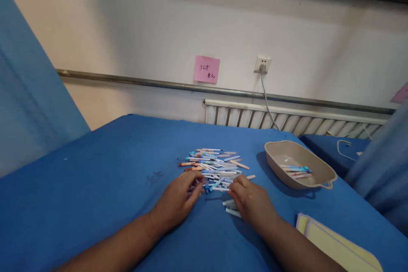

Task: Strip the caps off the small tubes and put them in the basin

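A pile of several small coloured pens (pixel 214 164) lies on the blue tablecloth (pixel 105 178). My left hand (pixel 178 197) rests at the near left edge of the pile, fingers curled onto pens there. My right hand (pixel 251 199) lies at the near right edge, fingers bent over a few pens, with pale ones (pixel 232 211) under its left side. What either hand grips is hidden. A beige oval tray (pixel 318 176) to the right holds a few pens (pixel 296 171).
A yellow cloth or pad (pixel 338 244) lies at the near right. Behind the table are a white radiator (pixel 287 119), a wall socket with a cable (pixel 262 65) and a pink note (pixel 207 69). Blue fabric (pixel 28 106) hangs at left.
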`<state>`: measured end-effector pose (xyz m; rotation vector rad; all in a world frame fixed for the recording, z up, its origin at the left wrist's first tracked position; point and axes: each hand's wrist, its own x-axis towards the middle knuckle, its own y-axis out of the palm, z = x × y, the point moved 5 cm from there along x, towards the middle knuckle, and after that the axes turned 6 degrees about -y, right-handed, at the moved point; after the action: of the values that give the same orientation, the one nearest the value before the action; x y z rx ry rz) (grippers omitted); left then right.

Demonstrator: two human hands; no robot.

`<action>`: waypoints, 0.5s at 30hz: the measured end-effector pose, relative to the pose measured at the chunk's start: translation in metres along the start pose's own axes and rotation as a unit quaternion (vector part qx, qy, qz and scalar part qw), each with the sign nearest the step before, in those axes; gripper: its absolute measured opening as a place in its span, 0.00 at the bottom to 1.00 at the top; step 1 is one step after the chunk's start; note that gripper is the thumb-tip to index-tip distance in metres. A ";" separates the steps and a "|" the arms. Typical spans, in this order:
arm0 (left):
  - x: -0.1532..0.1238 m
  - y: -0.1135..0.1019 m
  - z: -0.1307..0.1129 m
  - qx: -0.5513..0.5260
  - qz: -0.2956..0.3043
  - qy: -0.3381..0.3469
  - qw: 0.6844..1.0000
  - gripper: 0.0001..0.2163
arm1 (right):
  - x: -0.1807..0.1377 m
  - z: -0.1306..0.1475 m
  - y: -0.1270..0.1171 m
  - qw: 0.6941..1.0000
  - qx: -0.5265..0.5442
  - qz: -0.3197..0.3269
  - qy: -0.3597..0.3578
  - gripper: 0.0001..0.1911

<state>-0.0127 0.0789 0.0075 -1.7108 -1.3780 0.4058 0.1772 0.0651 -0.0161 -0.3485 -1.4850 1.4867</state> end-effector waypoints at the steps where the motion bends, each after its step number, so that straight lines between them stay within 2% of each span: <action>1: 0.004 -0.006 0.009 -0.011 -0.021 -0.020 0.999 0.09 | 0.000 -0.003 -0.004 0.998 0.047 -0.036 0.007 0.08; 4: 0.013 -0.013 0.033 -0.032 -0.050 -0.074 0.995 0.10 | -0.002 -0.011 -0.012 0.976 0.171 -0.133 0.034 0.10; 6: 0.016 -0.010 0.041 -0.036 -0.031 -0.084 0.995 0.10 | -0.003 -0.017 -0.013 0.960 0.216 -0.167 0.064 0.11; 11: 0.014 -0.001 0.031 0.028 0.068 -0.018 0.997 0.11 | -0.006 -0.028 0.001 0.921 0.316 -0.167 0.154 0.15; 15: 0.010 -0.003 0.016 0.131 0.097 0.047 0.986 0.10 | -0.006 -0.037 0.014 0.872 0.416 -0.152 0.208 0.17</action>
<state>-0.0228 0.0946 0.0034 -1.6274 -1.0440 0.5822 0.2026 0.0860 -0.0384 0.0951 -0.4426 1.5206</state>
